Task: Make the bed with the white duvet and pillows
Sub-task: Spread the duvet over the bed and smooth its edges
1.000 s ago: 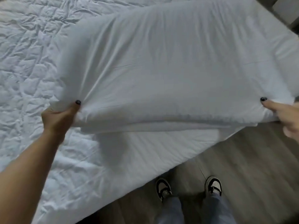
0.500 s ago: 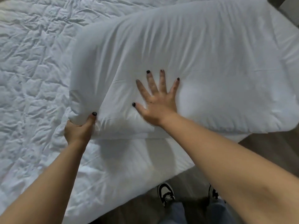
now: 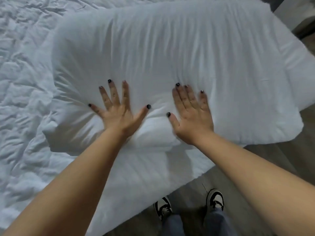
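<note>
Bed point(image 3: 30, 116) with duvet: left hand point(image 3: 117, 113), right hand point(image 3: 192, 114) flat on pillow point(image 3: 170, 48), fingers spread.

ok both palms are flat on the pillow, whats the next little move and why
Probably sweep both hands outward toward the pillow's ends. The left hand and right hand press side by side near its front edge, creases fan out from them, and a bulge sits between the thumbs; smoothing outward should flatten that.

one pillow point(image 3: 170, 48), one duvet point(image 3: 22, 99), two hands point(image 3: 117, 114), two shoes point(image 3: 163, 207)
</note>
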Available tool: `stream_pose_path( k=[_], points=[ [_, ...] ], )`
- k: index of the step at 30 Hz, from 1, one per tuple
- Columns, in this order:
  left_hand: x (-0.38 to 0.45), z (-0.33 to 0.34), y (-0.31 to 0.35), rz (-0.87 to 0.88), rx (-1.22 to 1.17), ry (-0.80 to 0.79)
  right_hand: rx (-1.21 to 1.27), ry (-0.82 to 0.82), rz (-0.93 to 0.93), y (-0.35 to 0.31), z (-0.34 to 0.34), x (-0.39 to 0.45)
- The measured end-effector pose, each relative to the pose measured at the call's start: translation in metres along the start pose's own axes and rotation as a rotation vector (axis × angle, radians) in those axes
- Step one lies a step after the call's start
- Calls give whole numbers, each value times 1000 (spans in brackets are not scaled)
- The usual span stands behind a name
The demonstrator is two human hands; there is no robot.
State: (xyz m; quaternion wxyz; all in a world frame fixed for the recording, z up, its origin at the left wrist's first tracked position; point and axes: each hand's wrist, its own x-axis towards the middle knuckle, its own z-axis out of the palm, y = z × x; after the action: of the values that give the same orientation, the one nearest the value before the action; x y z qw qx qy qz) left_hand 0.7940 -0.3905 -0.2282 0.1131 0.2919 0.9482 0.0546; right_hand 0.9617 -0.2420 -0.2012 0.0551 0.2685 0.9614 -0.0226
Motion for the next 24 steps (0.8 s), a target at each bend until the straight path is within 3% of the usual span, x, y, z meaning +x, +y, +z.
stream_pose_path(
  k=[5, 8, 10, 12, 14, 16, 20, 24],
  points=[
    [-22, -7, 6, 82, 31, -93, 16, -23, 410, 97, -1, -37],
    [-31, -8, 10, 119, 49, -118, 101, -78, 619, 111, -15, -24],
    [-32, -8, 13, 143, 42, -113, 139, 2, 512, 86, -33, 14],
    [-26, -11, 18, 178, 18, -80, 163, 125, 189, 43, -52, 65],
    [-15, -20, 33, 195, -46, -25, 129, 115, -141, -6, -61, 116],
    [-2, -27, 59, 173, -119, 28, 31, 58, -302, -38, -63, 158],
    [9, -16, 99, 142, -57, 52, -16, 39, -301, -5, -44, 195],
    [2, 5, 102, 121, 20, 16, 15, 92, -112, 72, -19, 183]
  ],
)
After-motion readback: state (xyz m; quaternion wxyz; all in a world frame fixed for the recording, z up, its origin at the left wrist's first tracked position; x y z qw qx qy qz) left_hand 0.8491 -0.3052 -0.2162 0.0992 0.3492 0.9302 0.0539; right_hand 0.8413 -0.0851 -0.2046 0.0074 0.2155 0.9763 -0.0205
